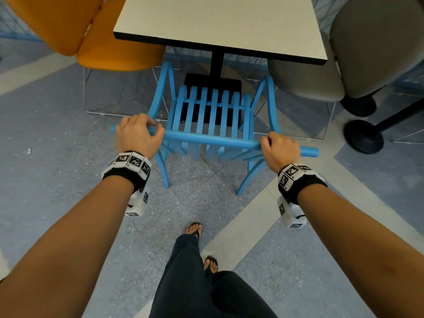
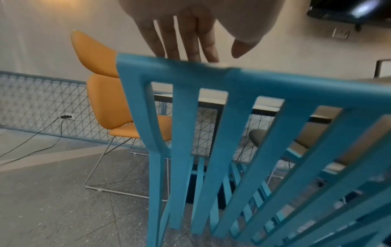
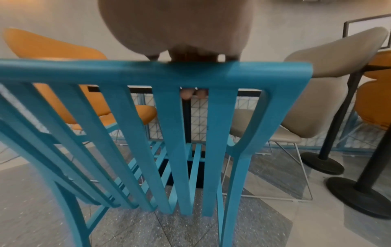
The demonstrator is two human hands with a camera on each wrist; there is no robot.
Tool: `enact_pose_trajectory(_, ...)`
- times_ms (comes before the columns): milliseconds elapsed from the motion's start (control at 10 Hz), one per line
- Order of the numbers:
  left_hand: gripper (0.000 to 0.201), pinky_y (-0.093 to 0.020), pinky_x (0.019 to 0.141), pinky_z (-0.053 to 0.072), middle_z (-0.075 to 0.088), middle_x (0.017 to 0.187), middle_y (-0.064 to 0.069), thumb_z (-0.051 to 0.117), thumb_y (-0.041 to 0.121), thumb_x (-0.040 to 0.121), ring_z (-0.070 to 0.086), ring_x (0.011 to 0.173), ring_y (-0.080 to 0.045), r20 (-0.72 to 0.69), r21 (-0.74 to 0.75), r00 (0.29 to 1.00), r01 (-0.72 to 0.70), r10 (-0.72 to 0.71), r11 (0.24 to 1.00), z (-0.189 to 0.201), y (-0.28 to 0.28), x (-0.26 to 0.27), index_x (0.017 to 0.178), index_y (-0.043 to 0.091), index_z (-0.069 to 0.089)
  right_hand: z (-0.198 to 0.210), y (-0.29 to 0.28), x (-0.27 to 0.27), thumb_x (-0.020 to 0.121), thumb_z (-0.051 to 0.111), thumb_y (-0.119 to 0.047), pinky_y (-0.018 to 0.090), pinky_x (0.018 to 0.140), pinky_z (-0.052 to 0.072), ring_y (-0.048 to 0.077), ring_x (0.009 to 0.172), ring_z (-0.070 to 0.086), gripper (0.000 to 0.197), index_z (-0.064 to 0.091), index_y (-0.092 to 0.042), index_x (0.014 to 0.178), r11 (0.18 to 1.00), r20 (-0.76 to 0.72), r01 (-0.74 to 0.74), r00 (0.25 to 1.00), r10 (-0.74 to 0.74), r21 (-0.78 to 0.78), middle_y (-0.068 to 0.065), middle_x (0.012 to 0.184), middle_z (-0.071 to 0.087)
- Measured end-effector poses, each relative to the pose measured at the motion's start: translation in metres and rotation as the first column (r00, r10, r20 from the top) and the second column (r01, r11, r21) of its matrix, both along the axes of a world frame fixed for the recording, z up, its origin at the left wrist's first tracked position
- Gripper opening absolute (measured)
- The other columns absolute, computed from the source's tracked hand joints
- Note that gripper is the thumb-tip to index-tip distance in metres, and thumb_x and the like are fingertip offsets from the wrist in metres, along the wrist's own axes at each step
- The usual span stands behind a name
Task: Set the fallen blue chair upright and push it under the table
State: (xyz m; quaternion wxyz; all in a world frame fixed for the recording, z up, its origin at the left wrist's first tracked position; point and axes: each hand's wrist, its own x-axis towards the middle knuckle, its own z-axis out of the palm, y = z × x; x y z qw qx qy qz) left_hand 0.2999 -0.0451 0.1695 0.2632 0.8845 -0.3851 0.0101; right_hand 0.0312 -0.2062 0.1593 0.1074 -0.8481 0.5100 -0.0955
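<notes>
Now | blue chair (image 1: 212, 111) upright, push step | left hand (image 1: 137, 135), right hand (image 1: 280, 151) clasp top rail (image 1: 211, 140) | next: slide under table (image 1: 220, 24)

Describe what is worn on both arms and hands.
Bare forearms, no sleeves. The left wristband and right wristband are black, topped with white blocks printed with black-and-white square codes. Under them hang the left box and right box, white, coded, each with a short dark cord. The left hand and right hand wear no gloves; no rings show.

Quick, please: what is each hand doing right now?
Left hand: grips the blue chair by its top rail.
Right hand: grips the same rail.
</notes>
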Motion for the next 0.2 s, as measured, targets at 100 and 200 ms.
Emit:
enact_pose_trajectory(100, 0.023, -0.041, 0.083, 0.043, 0.068, 0.097, -0.016, 0.061, 0.025, 0.079, 0.053, 0.098, -0.035, -0.038, -0.088, 0.999, -0.002, -0.001, 0.996, 0.009, 0.016, -0.016, 0.094, 0.007, 0.061, 0.007, 0.015, -0.009, 0.083, 0.031, -0.035, 0.046, 0.09, 0.036, 0.033, 0.09, 0.052, 0.034, 0.053, -0.01, 0.085, 0.999, 0.021, 0.001, 1.0, -0.002, 0.032, 0.015, 0.089, 0.062)
enact_pose_trajectory(200, 0.024, -0.041, 0.085, 0.043, 0.065, 0.104, -0.015, 0.063, 0.02, 0.08, 0.052, 0.102, -0.034, -0.131, -0.104, 0.991, -0.007, -0.007, 0.995, 0.0, 0.052, -0.037, 0.1, 0.007, 0.059, 0.009, 0.037, -0.031, 0.084, 0.035, -0.037, 0.049, 0.101, 0.031, 0.032, 0.113, 0.047, 0.042, 0.05, -0.014, 0.115, 0.999, 0.092, -0.029, 0.995, 0.027, 0.025, 0.011, 0.118, 0.057)
